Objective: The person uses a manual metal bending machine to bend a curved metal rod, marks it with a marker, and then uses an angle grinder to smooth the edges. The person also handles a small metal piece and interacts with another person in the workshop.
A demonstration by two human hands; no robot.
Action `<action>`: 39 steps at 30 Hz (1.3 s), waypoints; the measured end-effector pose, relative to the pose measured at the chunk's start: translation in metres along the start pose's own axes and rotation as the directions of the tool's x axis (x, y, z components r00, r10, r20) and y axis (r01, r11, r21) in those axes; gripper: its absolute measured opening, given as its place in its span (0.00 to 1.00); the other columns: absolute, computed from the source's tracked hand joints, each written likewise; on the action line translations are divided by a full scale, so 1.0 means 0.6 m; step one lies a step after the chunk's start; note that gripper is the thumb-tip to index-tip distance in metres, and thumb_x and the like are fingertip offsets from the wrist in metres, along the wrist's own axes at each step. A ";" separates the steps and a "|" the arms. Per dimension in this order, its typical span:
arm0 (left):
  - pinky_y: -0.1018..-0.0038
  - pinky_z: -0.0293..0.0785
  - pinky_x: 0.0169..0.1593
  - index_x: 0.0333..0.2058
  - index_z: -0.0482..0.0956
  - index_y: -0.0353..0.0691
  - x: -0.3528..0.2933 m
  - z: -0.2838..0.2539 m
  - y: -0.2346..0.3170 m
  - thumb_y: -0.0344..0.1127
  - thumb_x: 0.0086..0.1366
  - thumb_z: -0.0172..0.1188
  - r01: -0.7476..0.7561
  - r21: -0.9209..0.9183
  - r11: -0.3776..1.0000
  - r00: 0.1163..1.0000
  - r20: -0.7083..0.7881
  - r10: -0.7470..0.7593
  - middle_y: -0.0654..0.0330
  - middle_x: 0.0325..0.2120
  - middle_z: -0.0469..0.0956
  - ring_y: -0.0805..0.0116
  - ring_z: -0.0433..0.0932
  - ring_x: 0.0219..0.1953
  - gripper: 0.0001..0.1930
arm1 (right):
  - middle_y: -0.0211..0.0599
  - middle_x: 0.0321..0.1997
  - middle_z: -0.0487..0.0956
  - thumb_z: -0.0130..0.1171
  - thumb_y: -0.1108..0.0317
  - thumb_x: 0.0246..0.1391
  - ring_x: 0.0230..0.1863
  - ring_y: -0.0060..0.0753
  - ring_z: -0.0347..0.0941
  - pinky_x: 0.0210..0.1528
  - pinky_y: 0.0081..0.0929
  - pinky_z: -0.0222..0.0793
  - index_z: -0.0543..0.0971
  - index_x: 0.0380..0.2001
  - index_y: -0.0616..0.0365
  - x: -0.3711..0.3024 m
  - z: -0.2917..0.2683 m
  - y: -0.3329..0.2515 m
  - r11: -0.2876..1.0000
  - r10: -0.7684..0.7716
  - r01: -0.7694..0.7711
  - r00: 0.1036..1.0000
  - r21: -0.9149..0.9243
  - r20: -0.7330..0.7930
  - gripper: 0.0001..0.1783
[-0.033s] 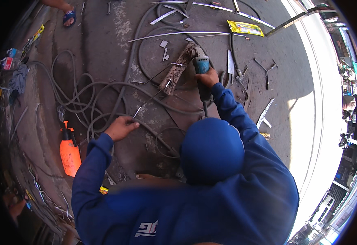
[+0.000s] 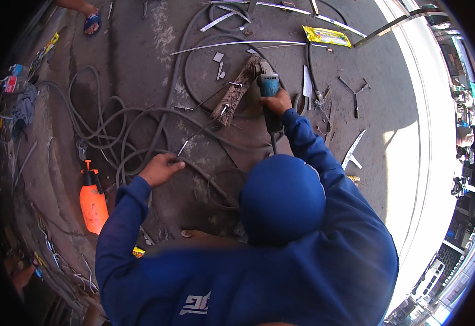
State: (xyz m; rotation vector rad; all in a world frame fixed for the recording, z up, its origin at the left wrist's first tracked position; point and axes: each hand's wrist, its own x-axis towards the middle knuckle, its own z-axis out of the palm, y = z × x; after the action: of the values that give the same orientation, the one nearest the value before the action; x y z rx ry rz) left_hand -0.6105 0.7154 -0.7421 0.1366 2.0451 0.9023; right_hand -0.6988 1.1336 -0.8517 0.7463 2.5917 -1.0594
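My right hand (image 2: 277, 103) wraps round the body of a teal and black angle grinder (image 2: 270, 84). The grinder's head is at the far end of a rough wooden block (image 2: 236, 93); its disc is hard to make out. Lower left, my left hand (image 2: 162, 169) is closed, thumb and fingers pinched at the near, shiny end of a thin metal rod (image 2: 182, 147). The rod appears to run up toward the block, where a short bright metal piece (image 2: 224, 109) lies. A second, bent thin rod (image 2: 210, 99) reaches the block's left side.
Dark cable (image 2: 123, 111) loops over the floor on the left. An orange spray bottle (image 2: 93, 204) stands by my left forearm. Metal strips (image 2: 237, 43), a yellow packet (image 2: 327, 37) and a three-armed wrench (image 2: 355, 96) lie farther off. Another person's sandalled foot (image 2: 92, 23) is far left.
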 end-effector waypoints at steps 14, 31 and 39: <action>0.73 0.70 0.44 0.44 0.77 0.32 -0.069 -0.129 0.059 0.40 0.58 0.61 -0.102 -0.128 0.986 0.981 -0.175 0.079 0.54 0.32 0.79 0.66 0.76 0.38 0.19 | 0.48 0.32 0.80 0.72 0.60 0.29 0.33 0.38 0.79 0.34 0.33 0.75 0.76 0.37 0.68 0.010 0.011 0.008 0.996 0.035 -0.034 0.999 0.078 -0.015 0.31; 0.73 0.76 0.38 0.52 0.70 0.33 -0.389 -0.099 0.064 0.23 0.58 0.51 -0.671 -0.523 0.526 0.688 -0.703 0.179 0.53 0.33 0.78 0.68 0.78 0.31 0.21 | 0.35 0.39 0.79 0.72 0.69 0.24 0.40 0.29 0.76 0.47 0.29 0.71 0.75 0.44 0.62 -0.127 -0.182 -0.419 0.643 -0.766 0.453 0.405 0.617 0.500 0.34; 0.57 0.70 0.54 0.53 0.68 0.33 -0.278 -0.099 0.145 0.69 0.63 0.40 -0.775 -0.602 -0.190 0.562 -0.795 0.229 0.46 0.47 0.73 0.50 0.72 0.51 0.40 | 0.58 0.49 0.74 0.65 0.75 0.32 0.51 0.54 0.73 0.56 0.50 0.68 0.62 0.57 0.71 -0.417 0.025 -0.522 0.814 -0.559 -0.494 -0.528 0.305 0.640 0.43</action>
State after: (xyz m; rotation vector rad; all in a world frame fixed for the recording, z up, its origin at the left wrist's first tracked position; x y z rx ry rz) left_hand -0.5730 0.6787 -0.5518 0.0556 1.0462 3.0200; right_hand -0.6582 0.8414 -0.5795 -0.4862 0.2946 -1.3976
